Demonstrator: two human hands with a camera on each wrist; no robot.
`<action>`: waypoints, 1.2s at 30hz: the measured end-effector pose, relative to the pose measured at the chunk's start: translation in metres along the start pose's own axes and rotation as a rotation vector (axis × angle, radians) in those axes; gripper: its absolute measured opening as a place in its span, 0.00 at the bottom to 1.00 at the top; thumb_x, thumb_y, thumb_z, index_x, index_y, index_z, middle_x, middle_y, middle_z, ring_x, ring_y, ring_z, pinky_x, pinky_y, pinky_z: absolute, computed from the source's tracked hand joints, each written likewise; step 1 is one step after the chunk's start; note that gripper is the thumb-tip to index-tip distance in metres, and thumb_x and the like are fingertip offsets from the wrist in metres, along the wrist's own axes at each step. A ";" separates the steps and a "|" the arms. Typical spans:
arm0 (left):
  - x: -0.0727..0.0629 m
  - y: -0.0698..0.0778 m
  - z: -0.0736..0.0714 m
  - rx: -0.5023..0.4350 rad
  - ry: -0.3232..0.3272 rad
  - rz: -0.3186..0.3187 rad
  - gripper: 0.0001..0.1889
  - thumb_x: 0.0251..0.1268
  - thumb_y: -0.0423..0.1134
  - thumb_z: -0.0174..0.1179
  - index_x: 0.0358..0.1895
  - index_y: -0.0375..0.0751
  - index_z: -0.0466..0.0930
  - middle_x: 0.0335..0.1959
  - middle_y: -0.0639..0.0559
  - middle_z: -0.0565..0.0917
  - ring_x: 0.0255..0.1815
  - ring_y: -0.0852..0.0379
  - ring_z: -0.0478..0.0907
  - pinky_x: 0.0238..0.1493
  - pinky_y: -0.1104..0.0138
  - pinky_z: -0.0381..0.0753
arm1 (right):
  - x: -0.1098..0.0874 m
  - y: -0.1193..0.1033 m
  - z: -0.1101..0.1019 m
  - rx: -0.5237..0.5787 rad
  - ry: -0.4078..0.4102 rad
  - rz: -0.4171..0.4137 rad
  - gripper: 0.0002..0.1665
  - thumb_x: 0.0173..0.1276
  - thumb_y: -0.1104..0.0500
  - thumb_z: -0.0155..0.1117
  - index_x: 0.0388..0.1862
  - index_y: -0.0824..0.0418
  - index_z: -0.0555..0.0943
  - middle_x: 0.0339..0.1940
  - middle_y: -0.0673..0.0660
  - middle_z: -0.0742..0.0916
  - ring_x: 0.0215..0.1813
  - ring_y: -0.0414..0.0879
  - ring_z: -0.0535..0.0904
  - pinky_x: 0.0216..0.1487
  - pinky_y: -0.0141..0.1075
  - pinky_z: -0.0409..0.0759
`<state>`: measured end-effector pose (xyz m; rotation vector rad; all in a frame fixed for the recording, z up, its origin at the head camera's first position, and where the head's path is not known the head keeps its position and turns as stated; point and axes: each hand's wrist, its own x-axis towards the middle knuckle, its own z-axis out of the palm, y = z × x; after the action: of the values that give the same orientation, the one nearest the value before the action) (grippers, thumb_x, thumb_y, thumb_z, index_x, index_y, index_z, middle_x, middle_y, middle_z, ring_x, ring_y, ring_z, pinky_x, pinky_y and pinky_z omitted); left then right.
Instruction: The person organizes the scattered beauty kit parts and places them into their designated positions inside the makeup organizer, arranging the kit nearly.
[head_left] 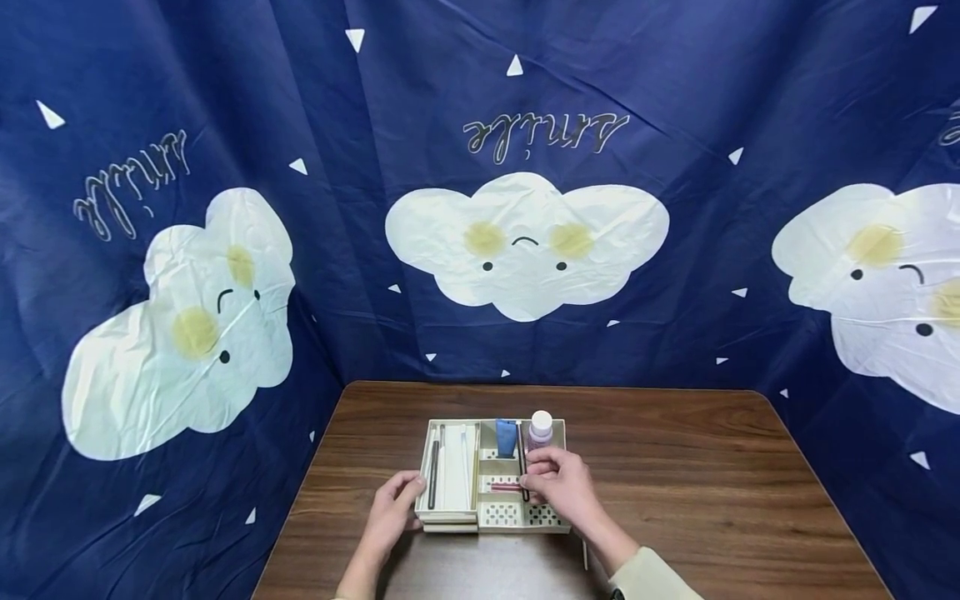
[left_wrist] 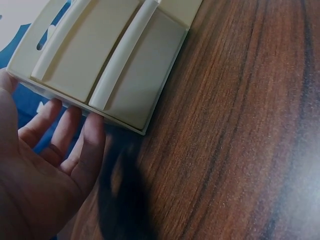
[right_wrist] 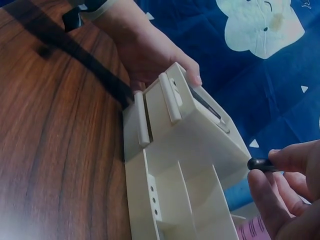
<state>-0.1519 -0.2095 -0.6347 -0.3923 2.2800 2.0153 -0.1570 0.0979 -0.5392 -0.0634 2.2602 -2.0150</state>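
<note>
A cream desk organizer (head_left: 480, 527) stands on the table, with drawers at its left front. My left hand (head_left: 392, 507) holds its left side; in the left wrist view the fingers (left_wrist: 95, 137) bear against the side beside two drawers (left_wrist: 132, 65). Over the right-hand compartments my right hand (head_left: 566, 486) pinches a slim black pen-like stick (head_left: 522, 467) between thumb and fingers; in the right wrist view only its rounded dark end (right_wrist: 260, 164) shows. Close by in the organizer are a lilac bottle (head_left: 539, 437) with a white cap, a blue tube (head_left: 506, 438) and a thin red item (head_left: 504, 486).
The organizer's left top tray (head_left: 452, 505) holds several slim sticks, one of them a black stick (head_left: 432, 477). Perforated compartments (head_left: 501, 515) lie at its front right. Wood table (head_left: 697, 492) surrounds it, and a dark blue cloud-print curtain (head_left: 525, 350) hangs behind.
</note>
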 end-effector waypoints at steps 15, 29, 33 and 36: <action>-0.009 0.014 0.001 -0.012 -0.015 0.011 0.19 0.76 0.44 0.59 0.58 0.33 0.80 0.43 0.46 0.83 0.38 0.54 0.81 0.31 0.57 0.88 | 0.007 -0.005 0.032 0.005 -0.115 -0.022 0.21 0.57 0.73 0.74 0.50 0.76 0.81 0.34 0.64 0.89 0.31 0.45 0.87 0.30 0.45 0.90; -0.023 0.034 0.001 -0.019 -0.027 0.010 0.20 0.75 0.44 0.60 0.59 0.31 0.79 0.43 0.45 0.83 0.37 0.53 0.81 0.32 0.56 0.89 | 0.014 -0.005 0.059 -0.020 -0.105 -0.032 0.19 0.54 0.73 0.74 0.46 0.73 0.82 0.32 0.59 0.88 0.28 0.43 0.85 0.31 0.51 0.90; -0.022 0.033 0.001 -0.016 -0.019 0.008 0.20 0.75 0.44 0.60 0.59 0.31 0.79 0.42 0.46 0.83 0.37 0.54 0.81 0.31 0.58 0.89 | 0.015 -0.004 0.066 -0.015 -0.107 -0.023 0.20 0.54 0.73 0.74 0.47 0.73 0.82 0.31 0.59 0.88 0.28 0.43 0.85 0.32 0.51 0.90; -0.024 0.035 0.001 -0.026 -0.022 0.011 0.19 0.75 0.43 0.60 0.58 0.31 0.79 0.41 0.46 0.83 0.36 0.53 0.82 0.30 0.58 0.88 | 0.016 -0.003 0.071 -0.020 -0.106 -0.025 0.21 0.54 0.72 0.75 0.47 0.72 0.82 0.30 0.59 0.88 0.27 0.42 0.85 0.30 0.49 0.90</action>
<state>-0.1376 -0.2015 -0.5955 -0.3590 2.2508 2.0456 -0.1653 0.0260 -0.5446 -0.1956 2.2261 -1.9515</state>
